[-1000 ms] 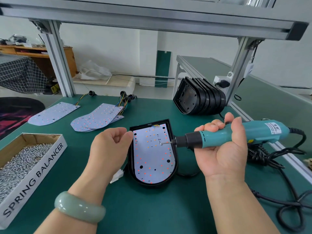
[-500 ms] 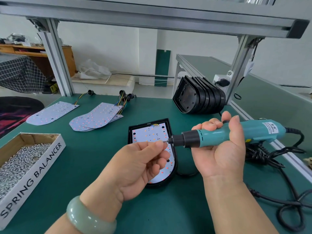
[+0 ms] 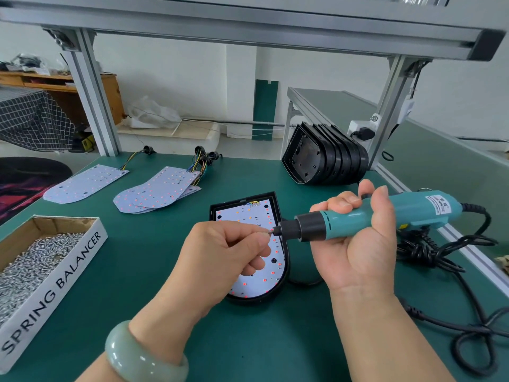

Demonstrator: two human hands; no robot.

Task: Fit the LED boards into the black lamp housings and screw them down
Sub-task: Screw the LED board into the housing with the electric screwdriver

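A black lamp housing [image 3: 283, 288] lies flat on the green table with a white LED board [image 3: 259, 282] seated in it. My right hand [image 3: 355, 249] grips a teal electric screwdriver [image 3: 366, 216], held level above the housing with its bit pointing left. My left hand [image 3: 228, 252] hovers over the board and pinches a small screw [image 3: 269, 230] against the bit's tip. The board's middle is hidden under my left hand.
A cardboard box [image 3: 82, 244] of screws stands at the left. Loose LED boards [image 3: 157, 191] with coloured wires lie further back, one more board [image 3: 82, 183] to their left. Several empty black housings [image 3: 327, 158] lean at the back right. The screwdriver's black cable [image 3: 440, 252] coils at the right.
My left hand moved from the housing's left side over the board to the screwdriver tip, bringing a screw to the bit. The screwdriver stayed roughly level.
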